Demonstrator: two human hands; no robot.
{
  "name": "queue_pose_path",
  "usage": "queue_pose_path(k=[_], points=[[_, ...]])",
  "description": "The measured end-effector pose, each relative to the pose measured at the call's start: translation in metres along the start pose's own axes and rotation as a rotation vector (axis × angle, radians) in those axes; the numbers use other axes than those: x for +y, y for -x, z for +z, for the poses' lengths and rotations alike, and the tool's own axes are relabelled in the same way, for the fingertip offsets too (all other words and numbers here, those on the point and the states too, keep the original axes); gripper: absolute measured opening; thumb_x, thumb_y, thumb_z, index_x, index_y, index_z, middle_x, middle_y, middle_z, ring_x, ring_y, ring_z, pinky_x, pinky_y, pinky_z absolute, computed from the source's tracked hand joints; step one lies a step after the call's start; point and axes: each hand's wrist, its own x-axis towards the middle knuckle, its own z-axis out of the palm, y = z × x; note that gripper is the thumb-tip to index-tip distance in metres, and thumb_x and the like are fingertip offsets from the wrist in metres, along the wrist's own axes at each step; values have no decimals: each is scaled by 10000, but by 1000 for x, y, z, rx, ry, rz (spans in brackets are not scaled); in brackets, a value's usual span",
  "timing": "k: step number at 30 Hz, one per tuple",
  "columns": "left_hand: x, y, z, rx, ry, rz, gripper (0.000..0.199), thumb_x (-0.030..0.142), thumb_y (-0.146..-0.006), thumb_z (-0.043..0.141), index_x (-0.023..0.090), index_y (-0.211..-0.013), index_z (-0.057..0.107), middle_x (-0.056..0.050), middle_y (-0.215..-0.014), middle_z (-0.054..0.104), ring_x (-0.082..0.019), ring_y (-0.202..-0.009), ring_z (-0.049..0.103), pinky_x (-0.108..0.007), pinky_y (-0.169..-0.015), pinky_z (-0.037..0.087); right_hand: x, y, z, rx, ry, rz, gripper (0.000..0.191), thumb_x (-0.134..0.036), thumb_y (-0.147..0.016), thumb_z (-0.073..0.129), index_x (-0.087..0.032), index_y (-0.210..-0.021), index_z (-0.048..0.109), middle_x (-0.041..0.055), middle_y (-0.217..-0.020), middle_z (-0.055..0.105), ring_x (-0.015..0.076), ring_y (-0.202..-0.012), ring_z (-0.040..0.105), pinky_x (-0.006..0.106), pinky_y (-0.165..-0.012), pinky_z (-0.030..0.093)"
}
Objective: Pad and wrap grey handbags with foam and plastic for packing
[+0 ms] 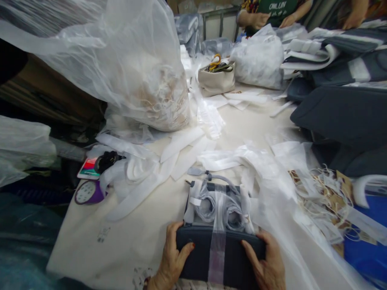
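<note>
A dark grey-blue fabric bag (196,259) lies at the near edge of the table, held between my two hands. My left hand (171,257) grips its left side, thumb on top. On the right side my right hand (267,262) does the same. A clear plastic strip (218,251) runs down the middle of the bag. Beyond its folded edge lie coiled grey straps (207,207) in clear wrapping, and one grey strap end (196,172) sticks out past the far edge. The underside of the bag is hidden.
A large clear plastic sack (142,80) stands at the left back. Nearby are a purple tape roll (87,192) and a phone (89,167). Strung tags (326,201) lie right; a beige pouch (216,80) and dark bags (341,117) sit farther back. Co-workers' hands (258,20) show at the top.
</note>
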Motion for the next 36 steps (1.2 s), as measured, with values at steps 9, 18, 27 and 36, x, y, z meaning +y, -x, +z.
queue_pose_path(k=[9,18,27,36], points=[[13,-20,2,-172,-59,-89,466,410,-743,505,151,-1129,471,-146,-1046,625,-296,-977,608,-442,-886,452,18,9,21,-45,-49,319,577,-750,-739,404,-213,-908,529,52,-802,612,247,-686,609,368,-645,475],[1,-41,10,-111,210,-119,650,444,-519,737,124,-1055,557,-154,-1180,573,-346,-1176,477,-424,-1011,338,12,1,27,26,-93,146,653,-776,-761,285,-187,-921,517,88,-840,605,267,-815,596,389,-768,460],[26,-15,1,-296,559,-154,554,393,-450,810,160,-876,541,-72,-729,687,-259,-701,666,-410,-677,537,-1,-5,20,122,-55,9,461,-585,-855,364,-164,-884,548,133,-858,617,282,-870,598,386,-813,450],[9,17,-33,-87,435,-153,557,396,-432,795,160,-890,582,-135,-891,697,-359,-904,649,-471,-777,526,-33,-1,2,32,-25,-199,146,-324,-855,515,-195,-871,583,48,-796,662,195,-757,645,266,-690,480]])
